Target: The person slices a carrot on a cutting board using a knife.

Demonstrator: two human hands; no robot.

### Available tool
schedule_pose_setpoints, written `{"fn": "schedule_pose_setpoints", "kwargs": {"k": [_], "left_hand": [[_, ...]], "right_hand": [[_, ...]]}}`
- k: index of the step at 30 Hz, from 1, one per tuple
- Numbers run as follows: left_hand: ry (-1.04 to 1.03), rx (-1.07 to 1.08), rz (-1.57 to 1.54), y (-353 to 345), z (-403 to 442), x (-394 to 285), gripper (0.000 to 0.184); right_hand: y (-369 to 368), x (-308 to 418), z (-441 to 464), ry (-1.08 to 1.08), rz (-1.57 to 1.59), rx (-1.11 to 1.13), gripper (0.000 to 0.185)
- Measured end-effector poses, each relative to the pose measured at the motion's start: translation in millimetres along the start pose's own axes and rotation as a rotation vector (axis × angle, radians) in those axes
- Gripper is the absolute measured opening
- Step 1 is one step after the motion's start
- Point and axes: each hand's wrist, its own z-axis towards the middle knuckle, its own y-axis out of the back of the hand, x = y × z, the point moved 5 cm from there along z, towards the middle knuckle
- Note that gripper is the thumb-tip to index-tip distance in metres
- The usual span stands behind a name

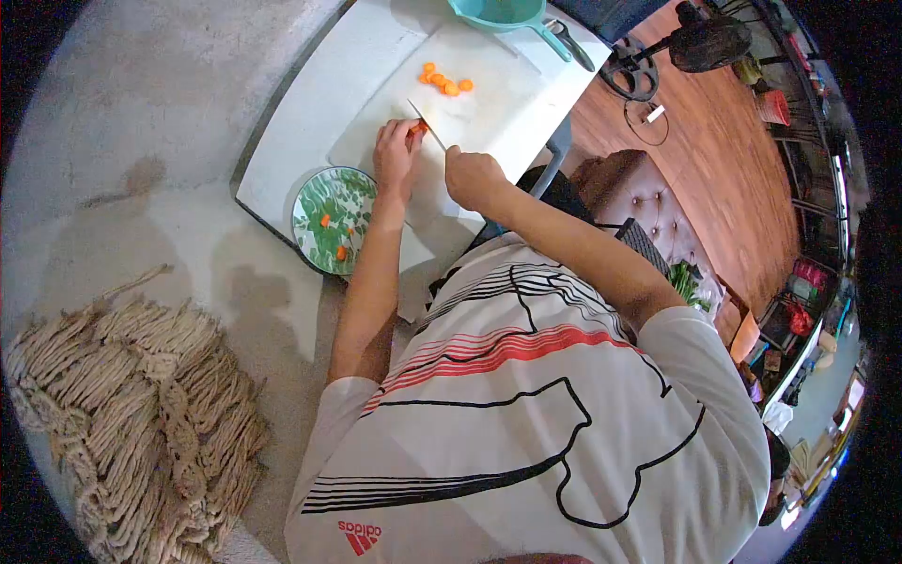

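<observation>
My left hand [396,157] is closed around a piece of carrot [418,128] on the white cutting board [371,127], fingers curled at its end. In my right hand [474,179] is the handle of a knife [431,133]; its blade lies against the carrot, beside my left fingertips. Several orange carrot slices [444,83] are farther up the board. By my left forearm stands a round green-and-white patterned plate [310,209] with a few small carrot bits [341,253] on it.
A teal strainer [503,13] with a handle stands at the table's far end, next to a dark-handled utensil [570,45]. The white table [282,141] meets a grey wall at left, where a knotted cord hanging [141,423] is. A tufted pink seat [648,202] and a black fan [709,44] are at right.
</observation>
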Motion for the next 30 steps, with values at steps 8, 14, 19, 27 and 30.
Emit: {"fn": "schedule_pose_setpoints", "kwargs": {"k": [8,14,19,27,30], "left_hand": [[-0.005,-0.026,-0.002,-3,-1,1,0.015],[0.005,-0.046,-0.024,-4,-1,1,0.016],[0.008,-0.058,-0.034,-4,-5,3,0.017],[0.065,-0.074,-0.091,-6,-10,2,0.016],[0.067,-0.097,-0.111,-2,-8,1,0.017]], "right_hand": [[-11,-4,1,-0.017,-0.029,0.103,0.024],[-9,-8,-1,0.008,0.016,0.037,0.021],[-17,-12,6,-0.023,0.027,0.102,0.024],[-19,-31,19,-0.065,0.057,0.065,0.028],[-3,-59,37,-0.052,0.044,0.041,0.031]]}}
